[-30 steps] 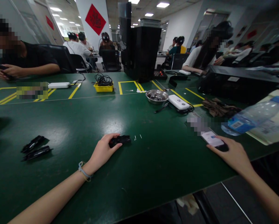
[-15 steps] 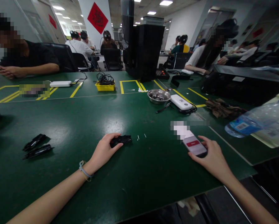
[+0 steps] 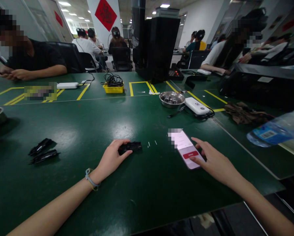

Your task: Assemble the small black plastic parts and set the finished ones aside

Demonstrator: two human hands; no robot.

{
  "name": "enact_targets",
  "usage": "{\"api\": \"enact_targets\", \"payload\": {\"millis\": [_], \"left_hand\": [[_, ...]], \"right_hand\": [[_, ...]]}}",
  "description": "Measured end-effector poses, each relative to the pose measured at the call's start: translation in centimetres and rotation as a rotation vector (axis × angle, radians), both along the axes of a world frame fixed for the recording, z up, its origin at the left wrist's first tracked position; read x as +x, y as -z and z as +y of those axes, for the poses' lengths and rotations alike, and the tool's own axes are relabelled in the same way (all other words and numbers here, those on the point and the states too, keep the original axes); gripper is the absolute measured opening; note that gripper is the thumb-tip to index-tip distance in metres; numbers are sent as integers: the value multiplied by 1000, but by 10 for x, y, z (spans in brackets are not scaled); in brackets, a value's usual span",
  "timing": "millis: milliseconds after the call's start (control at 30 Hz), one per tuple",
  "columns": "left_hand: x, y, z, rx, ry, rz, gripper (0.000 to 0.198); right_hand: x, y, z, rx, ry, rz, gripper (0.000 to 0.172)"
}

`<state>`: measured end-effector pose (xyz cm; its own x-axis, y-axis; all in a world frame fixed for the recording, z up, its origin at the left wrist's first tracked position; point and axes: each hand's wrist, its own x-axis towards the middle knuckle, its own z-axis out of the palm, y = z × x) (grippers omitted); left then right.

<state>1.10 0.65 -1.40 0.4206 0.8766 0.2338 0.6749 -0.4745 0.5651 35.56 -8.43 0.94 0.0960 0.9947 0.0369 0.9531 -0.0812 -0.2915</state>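
Observation:
Low over the green table [image 3: 93, 118], my left hand [image 3: 112, 155] has its thumb and fingers closed around a small black piece [image 3: 136, 146], glossy and rough-edged; its kind is unclear and part of it is hidden. Two tiny white sticks [image 3: 149, 144] lie just right of it. A smartphone [image 3: 186, 147] with a lit screen and a red button rests on the table. My right hand [image 3: 214, 161] is at its right edge, fingers apart, with the thumb over the lower screen. Two glossy black pieces [image 3: 44, 156] lie on the left.
A metal bowl [image 3: 172, 104] with dark round things stands beyond the phone, beside a white power bank [image 3: 197, 106]. Farther back are a yellow box [image 3: 113, 89] with cables and a black computer case [image 3: 160, 49]. A plastic bottle [image 3: 269, 134] lies at right. People sit across the table.
My right hand has let go of the phone, which now lies a little farther left. The view has shifted slightly. My left hand keeps its grip on the black piece.

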Motion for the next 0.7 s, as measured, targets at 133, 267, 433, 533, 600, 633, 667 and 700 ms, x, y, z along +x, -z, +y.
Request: {"api": "enact_targets", "payload": {"millis": [133,267,433,533,600,633,667,700], "left_hand": [[0,-1,0,-8,-5,4,31],[0,-1,0,-28,-13,6,31],[2,-3,0,-46,-3,-9,30],[3,-5,-1,-64,2,-6,31],[3,-6,-1,-69,5,-5,31],[3,-5,-1,-70,5,-5,31],[3,-5,-1,-71,4,-7,31],[3,-5,-1,-71,6,-8,31]], "right_hand": [[12,-4,31,-7,-168,137,50],[23,7,60,68,-248,270,38],[28,16,80,135,-349,330,31],[29,15,88,70,-350,427,29],[31,12,93,-20,-316,508,33],[33,10,96,-68,-308,545,35],[34,9,99,-117,-312,577,38],[36,7,101,-159,-328,601,40]]}}
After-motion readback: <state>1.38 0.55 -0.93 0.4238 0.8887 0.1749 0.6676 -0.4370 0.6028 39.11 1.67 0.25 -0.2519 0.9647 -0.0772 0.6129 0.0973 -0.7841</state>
